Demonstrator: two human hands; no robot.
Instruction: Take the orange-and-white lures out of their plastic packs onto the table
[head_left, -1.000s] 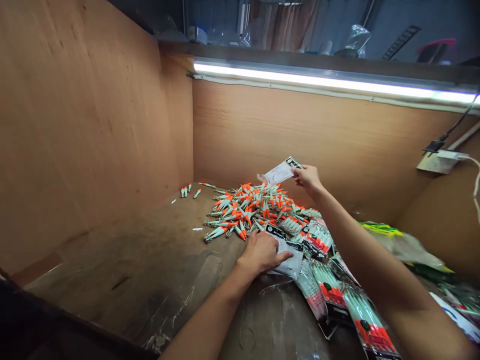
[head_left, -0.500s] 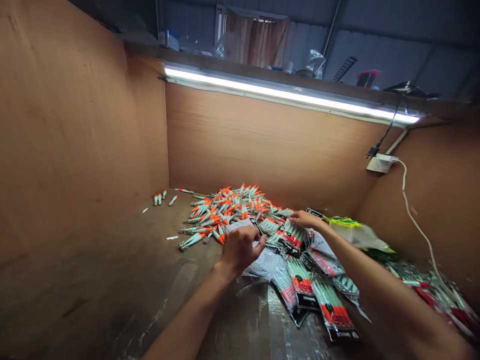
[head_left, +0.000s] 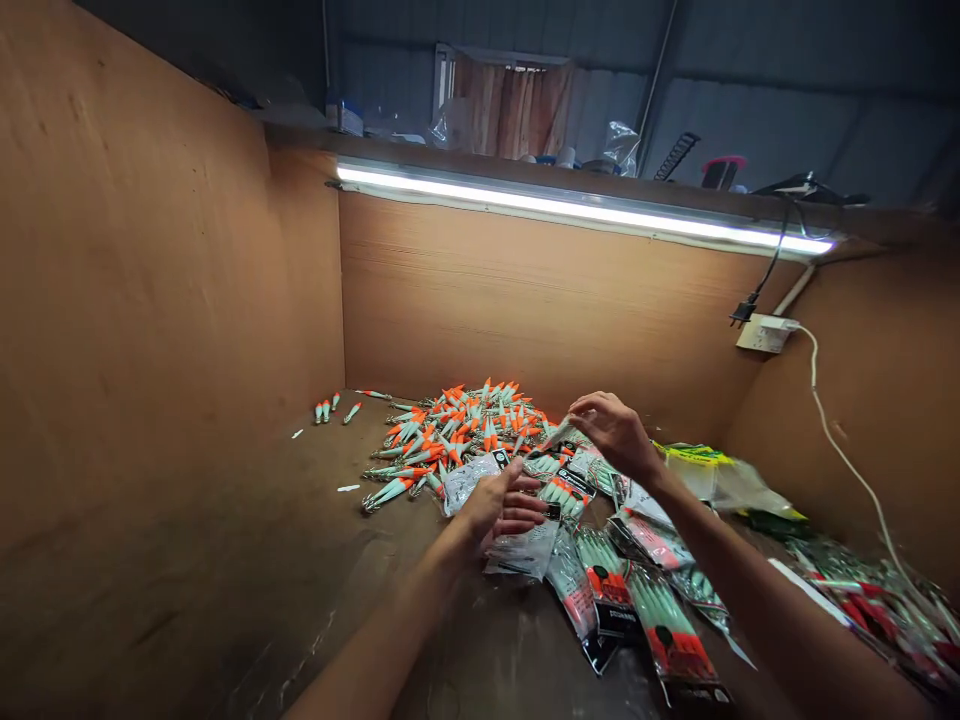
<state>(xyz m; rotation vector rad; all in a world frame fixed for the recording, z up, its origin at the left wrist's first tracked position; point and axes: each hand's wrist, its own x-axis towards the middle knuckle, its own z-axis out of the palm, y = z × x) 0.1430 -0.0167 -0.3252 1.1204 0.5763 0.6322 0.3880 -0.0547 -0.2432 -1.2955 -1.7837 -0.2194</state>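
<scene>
My right hand (head_left: 616, 432) is raised over the packets, its fingers pinched on the edge of a clear packet (head_left: 559, 436), seen nearly edge-on. Lower and to the left, my left hand (head_left: 499, 512) is open, fingers stretched to the right and apart, holding nothing. It is over a packet with a pale printed back (head_left: 525, 552). Around both hands lie several bagged sets of squid jigs, among them a packet with a red and black label (head_left: 675, 635). Behind my left hand is a heap of loose orange and pale squid jigs (head_left: 457, 430).
Several stray jigs (head_left: 325, 410) lie near the left wall. Yellow-edged plastic bags (head_left: 720, 475) are at the right, with more red-and-green packets (head_left: 877, 610) nearer. A white cable (head_left: 832, 440) hangs from a wall socket (head_left: 765, 332). A tube light (head_left: 585, 208) runs under the shelf.
My right hand has risen from the packets, lifting one by its edge. My left hand has opened from a closed shape. The view has tilted slightly upward.
</scene>
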